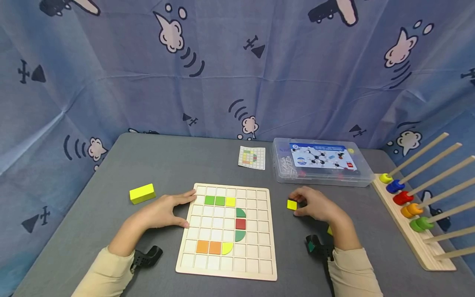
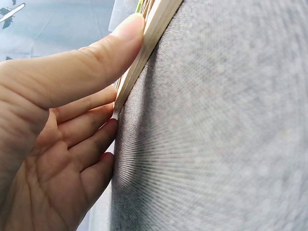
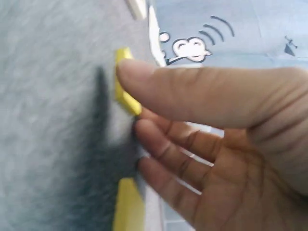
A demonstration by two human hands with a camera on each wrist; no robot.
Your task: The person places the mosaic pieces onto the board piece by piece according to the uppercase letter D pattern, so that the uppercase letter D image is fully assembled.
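Note:
A wooden grid board (image 1: 256, 251) lies flat, with green, yellow, red and orange square and rounded tiles in some cells. My left hand (image 1: 165, 211) touches its left edge, the thumb near the edge's middle and the fingers farther up; in the left wrist view the thumb (image 2: 96, 67) rests against the wooden side. Right of the board, my right hand (image 1: 315, 204) pinches a small yellow square tile (image 1: 292, 205) between thumb and fingers. The right wrist view shows this tile (image 3: 122, 89) edge-on, partly behind the thumb. Another yellow piece (image 1: 329, 231) is mostly hidden by the right wrist.
Left of the board sits a long yellow block (image 1: 142, 194). A small printed grid card (image 1: 252, 157) lies behind the board. At the back right is a clear plastic case (image 1: 323, 161); a wooden peg rack (image 1: 415, 231) with coloured rings stands at the far right.

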